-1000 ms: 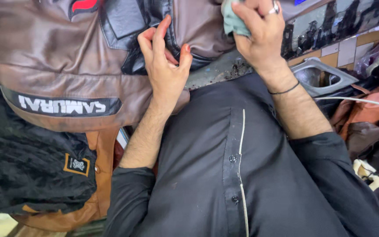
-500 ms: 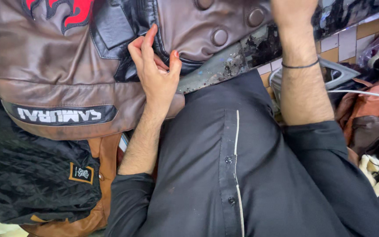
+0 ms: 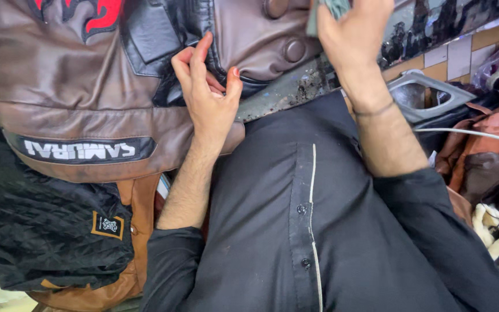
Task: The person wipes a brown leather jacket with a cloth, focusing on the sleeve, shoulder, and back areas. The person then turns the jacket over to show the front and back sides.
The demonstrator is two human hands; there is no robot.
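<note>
My left hand [image 3: 209, 95] pinches the brown leather jacket [image 3: 76, 86] at its front edge, while my right hand [image 3: 350, 29], clutching a grey-green cloth [image 3: 330, 8], hovers just rightward.

Black button-up shirt [image 3: 319, 231] — pale-edged placket, sleeves pushed up — thin dark band [image 3: 375, 108] on one wrist.
</note>
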